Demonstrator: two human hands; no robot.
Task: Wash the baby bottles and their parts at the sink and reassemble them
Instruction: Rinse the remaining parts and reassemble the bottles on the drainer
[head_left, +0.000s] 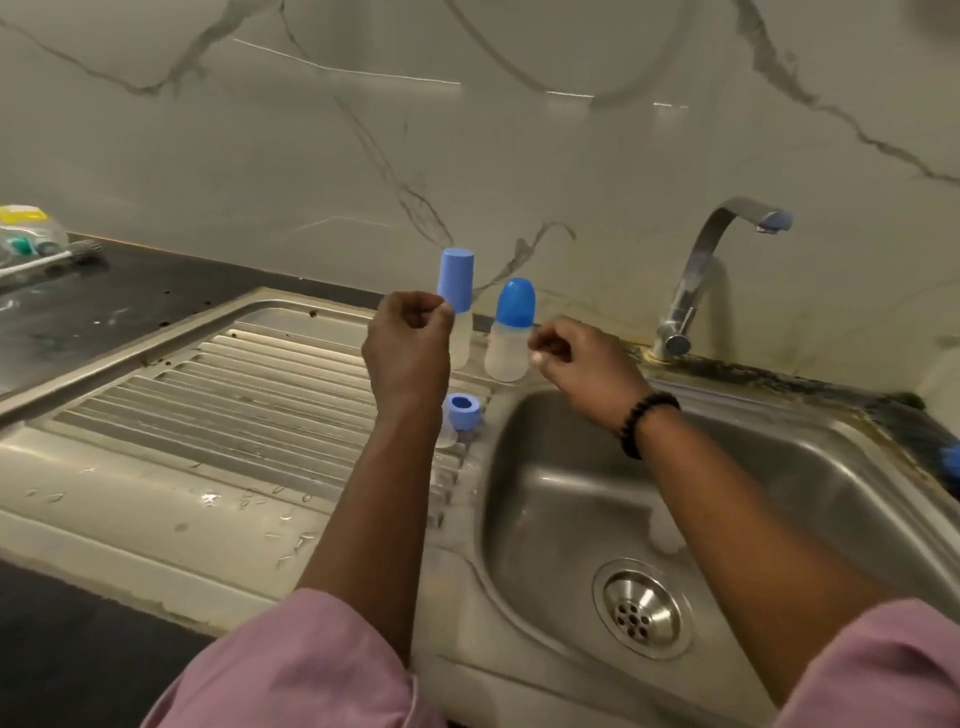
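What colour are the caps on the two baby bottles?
Blue, on both bottle caps, seen in the head view.

A home kitchen was indicated by a stainless steel sink (571, 493) with a ribbed draining board (234, 395) set into a dark bench (104, 306), a curved tap (711, 260) behind it, and a marble-veined wall (467, 130).

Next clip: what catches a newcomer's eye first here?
Two capped baby bottles at the back of the draining board: the left bottle with a flat-topped blue cap, the right bottle with a domed one. Both hands are raised before them, left hand and right hand, fingers curled. A loose blue ring lies by the sink.
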